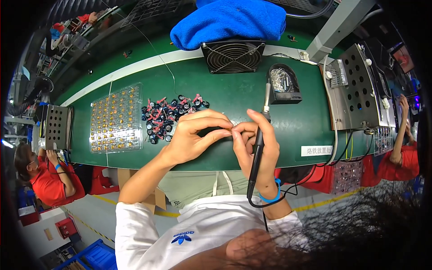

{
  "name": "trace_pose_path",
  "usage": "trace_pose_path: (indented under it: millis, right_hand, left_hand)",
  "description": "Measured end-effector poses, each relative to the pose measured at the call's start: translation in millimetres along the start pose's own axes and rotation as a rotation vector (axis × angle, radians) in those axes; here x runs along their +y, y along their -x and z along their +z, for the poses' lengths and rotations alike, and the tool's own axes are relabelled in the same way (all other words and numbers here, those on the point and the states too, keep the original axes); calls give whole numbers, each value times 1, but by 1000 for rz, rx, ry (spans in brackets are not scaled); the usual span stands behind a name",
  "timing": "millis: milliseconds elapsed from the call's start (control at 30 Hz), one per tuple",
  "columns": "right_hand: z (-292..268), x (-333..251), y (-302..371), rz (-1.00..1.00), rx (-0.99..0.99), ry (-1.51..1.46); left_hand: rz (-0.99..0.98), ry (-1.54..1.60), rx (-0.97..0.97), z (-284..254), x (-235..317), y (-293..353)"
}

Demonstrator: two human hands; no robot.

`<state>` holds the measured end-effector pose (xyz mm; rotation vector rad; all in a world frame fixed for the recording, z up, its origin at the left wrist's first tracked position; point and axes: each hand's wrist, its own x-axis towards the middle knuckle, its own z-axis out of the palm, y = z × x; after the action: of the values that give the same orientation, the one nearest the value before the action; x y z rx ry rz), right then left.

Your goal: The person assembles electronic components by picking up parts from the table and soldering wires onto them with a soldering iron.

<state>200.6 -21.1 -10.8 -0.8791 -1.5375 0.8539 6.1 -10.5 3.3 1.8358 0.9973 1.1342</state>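
Observation:
Over the green table, my left hand (pixel 193 135) is closed, thumb and forefinger pinched together on something too small to make out. Its fingertips meet those of my right hand (pixel 261 146), which is also closed. A black soldering iron (pixel 256 164) rests in the right hand between thumb and fingers, its metal tip pointing up and away from me. The cord hangs from its lower end past a blue wristband. Beyond the left hand lies a pile of small dark round parts with red wires (pixel 164 114). Farther left, a clear tray (pixel 116 119) holds rows of small yellowish parts.
A black fan (pixel 233 57) stands at the back beneath a blue towel (pixel 229 22). Right of it, a black bin (pixel 288 97) holds small metal pieces. A perforated metal box (pixel 355 90) and a post (pixel 335 31) border the right side. People in red sit on both sides.

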Motion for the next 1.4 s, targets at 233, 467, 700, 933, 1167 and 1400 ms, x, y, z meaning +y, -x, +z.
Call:
trace_pose_path:
  millis: [233,467,700,933,1167,1400]
  right_hand:
    - [-4,9,3,-81,76,58]
    - [-51,14,35,-112,-56,157]
    - [-58,10,36,-205,-67,303]
    - [-54,13,31,-229,-107,302]
    - [-55,11,31,-219,-136,300]
    - [-55,11,31,-215,-141,293]
  left_hand:
    - [15,-16,39,3,-8,-1]
    - [-62,-100,114,8,-9,-7]
    - [-84,-104,113,13,-12,-7]
    - [-89,-120,131,16,-10,-9]
    - [-75,-161,126,15,-7,-10]
    - [-59,-177,114,15,-8,-10]
